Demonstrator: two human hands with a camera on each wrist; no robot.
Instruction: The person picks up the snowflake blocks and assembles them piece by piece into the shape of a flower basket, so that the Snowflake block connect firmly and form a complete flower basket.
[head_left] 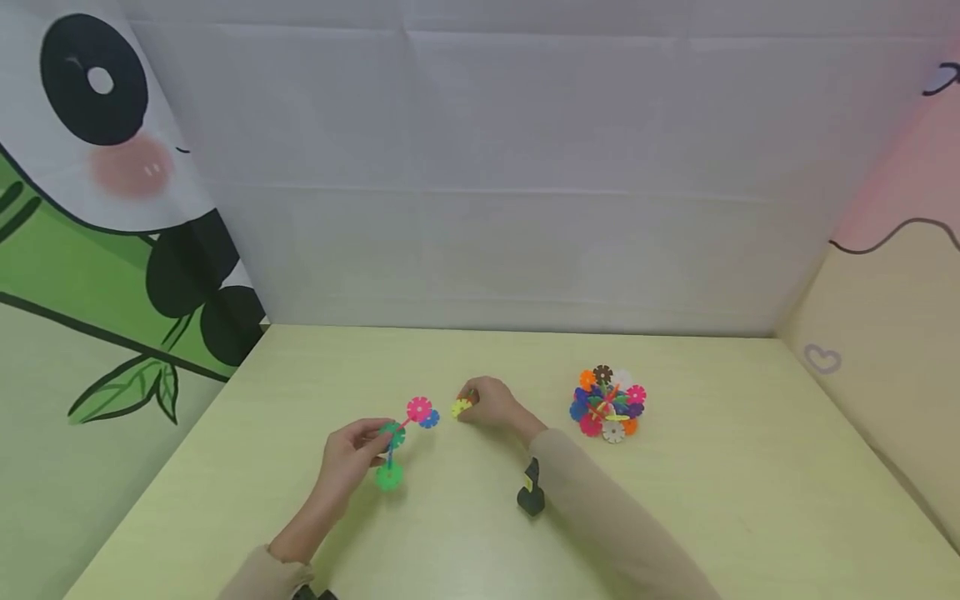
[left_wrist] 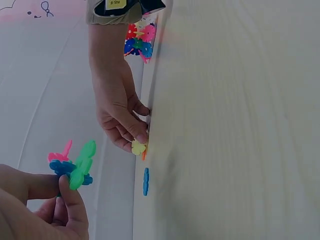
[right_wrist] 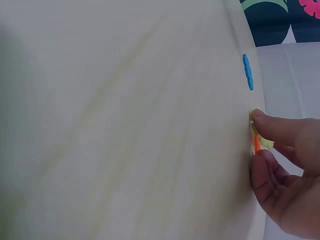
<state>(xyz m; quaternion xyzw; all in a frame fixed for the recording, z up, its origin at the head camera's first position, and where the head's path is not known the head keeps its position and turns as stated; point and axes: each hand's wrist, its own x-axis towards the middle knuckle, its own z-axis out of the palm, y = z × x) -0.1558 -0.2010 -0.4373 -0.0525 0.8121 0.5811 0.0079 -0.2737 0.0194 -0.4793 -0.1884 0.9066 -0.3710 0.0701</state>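
Observation:
My left hand (head_left: 351, 454) pinches a joined piece of plastic snowflake discs between thumb and fingers, held above the table. In it show a bright green disc (head_left: 389, 476), a darker green-blue disc (left_wrist: 61, 168) and a pink disc (head_left: 418, 408). Behind the pink one, a single blue disc (left_wrist: 146, 181) lies on the table. To the right of that, my right hand (head_left: 491, 402) pinches a yellow snowflake disc (head_left: 461, 407), with an orange disc (right_wrist: 257, 144) against it, at the tabletop. Fingers partly hide both; whether those two are joined I cannot tell.
A heap of many-coloured snowflake discs (head_left: 612, 432) sits on the pale table (head_left: 712, 483) to the right of my right hand. A white wall sheet (head_left: 480, 258) rises along the far edge, with printed panels at both sides. A black strap piece (head_left: 531, 498) hangs at the right sleeve.

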